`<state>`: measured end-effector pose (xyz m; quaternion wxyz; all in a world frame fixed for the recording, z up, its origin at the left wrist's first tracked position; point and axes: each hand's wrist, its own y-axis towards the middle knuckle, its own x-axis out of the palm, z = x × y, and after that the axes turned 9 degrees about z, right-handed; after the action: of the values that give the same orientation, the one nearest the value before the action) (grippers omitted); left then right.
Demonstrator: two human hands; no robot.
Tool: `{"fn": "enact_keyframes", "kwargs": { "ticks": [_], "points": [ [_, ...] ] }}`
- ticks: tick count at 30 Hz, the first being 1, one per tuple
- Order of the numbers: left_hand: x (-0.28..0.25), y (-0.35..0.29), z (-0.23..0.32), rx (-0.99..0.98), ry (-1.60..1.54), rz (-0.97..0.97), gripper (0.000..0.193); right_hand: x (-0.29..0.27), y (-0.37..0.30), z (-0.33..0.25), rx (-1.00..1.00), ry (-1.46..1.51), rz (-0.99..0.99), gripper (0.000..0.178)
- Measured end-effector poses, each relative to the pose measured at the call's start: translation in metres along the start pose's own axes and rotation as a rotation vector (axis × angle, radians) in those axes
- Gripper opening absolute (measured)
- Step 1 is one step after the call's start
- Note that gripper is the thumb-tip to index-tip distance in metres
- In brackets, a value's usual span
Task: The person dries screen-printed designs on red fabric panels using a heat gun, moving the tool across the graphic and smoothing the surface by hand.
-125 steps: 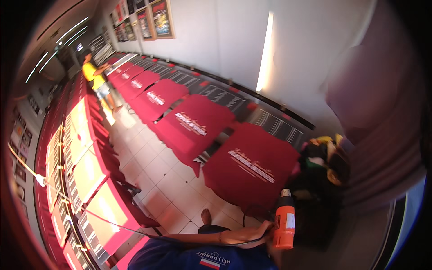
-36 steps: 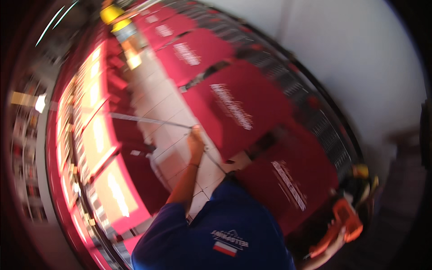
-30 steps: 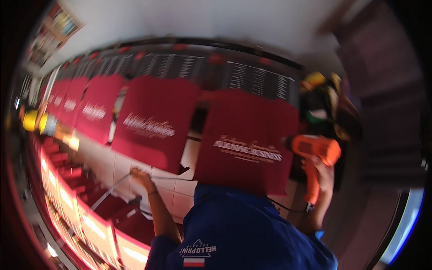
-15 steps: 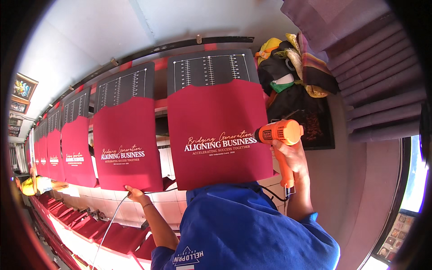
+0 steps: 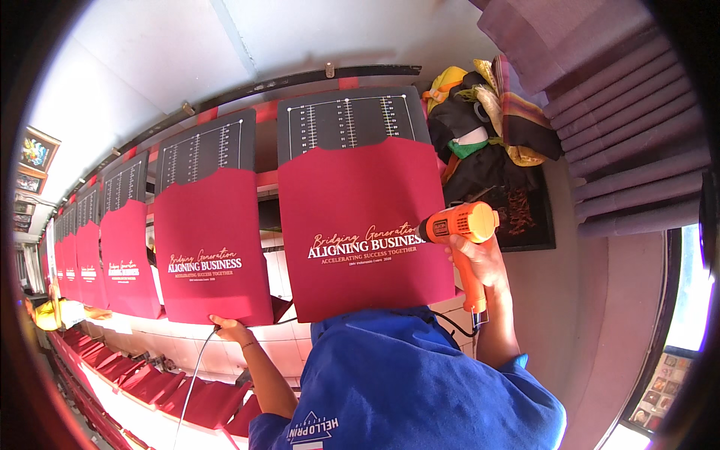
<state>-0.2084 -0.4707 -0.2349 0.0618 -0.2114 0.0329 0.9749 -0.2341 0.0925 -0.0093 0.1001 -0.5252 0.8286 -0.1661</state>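
My right hand [image 5: 482,259] is wrapped round the handle of an orange heat gun [image 5: 459,223]. Its dark nozzle points left, over the right end of the white and gold print on a dark red shirt panel [image 5: 360,184]. That panel lies on a dark board with white scale marks [image 5: 349,120]. My left hand [image 5: 230,330] is closed on a thin cable [image 5: 196,375], close beside the lower edge of the neighbouring red printed panel [image 5: 214,225]. The fingers partly hide the cable there.
Several more boards with red panels [image 5: 127,251] run off to the left. A person in yellow [image 5: 49,315] is at far left. More red panels [image 5: 154,384] lie in a row at lower left. Bags and cloths [image 5: 480,112] hang at back right, near a grey curtain [image 5: 630,127].
The heat gun has shifted slightly left, its nozzle reaching a little further over the print. My left hand keeps the cable near the same panel edge. The view has shifted slightly.
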Motion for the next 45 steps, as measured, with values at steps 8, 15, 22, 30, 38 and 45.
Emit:
{"fn": "enact_keyframes", "kwargs": {
  "ticks": [8,15,22,30,38,45],
  "points": [
    [0.003,0.008,-0.014,-0.024,-0.011,0.018,0.077,0.008,-0.001,0.0,-0.043,-0.018,0.024,0.043],
    [-0.002,-0.001,-0.001,-0.082,0.012,0.02,0.079,0.014,0.0,0.0,-0.062,-0.011,-0.031,0.045],
    [0.001,-0.003,0.003,-0.108,-0.025,0.008,0.078,0.02,0.002,0.003,-0.063,0.009,-0.048,0.042],
    [-0.001,-0.004,0.004,-0.091,-0.119,0.006,0.074,0.026,0.005,0.001,-0.025,-0.005,-0.115,0.045],
    [0.003,0.004,-0.006,-0.121,-0.152,0.008,0.068,0.033,0.01,-0.004,-0.025,0.003,-0.098,0.044],
    [0.006,-0.001,0.0,-0.109,-0.135,0.05,0.066,0.035,0.012,-0.006,-0.052,-0.034,-0.171,0.045]
  ]
}}
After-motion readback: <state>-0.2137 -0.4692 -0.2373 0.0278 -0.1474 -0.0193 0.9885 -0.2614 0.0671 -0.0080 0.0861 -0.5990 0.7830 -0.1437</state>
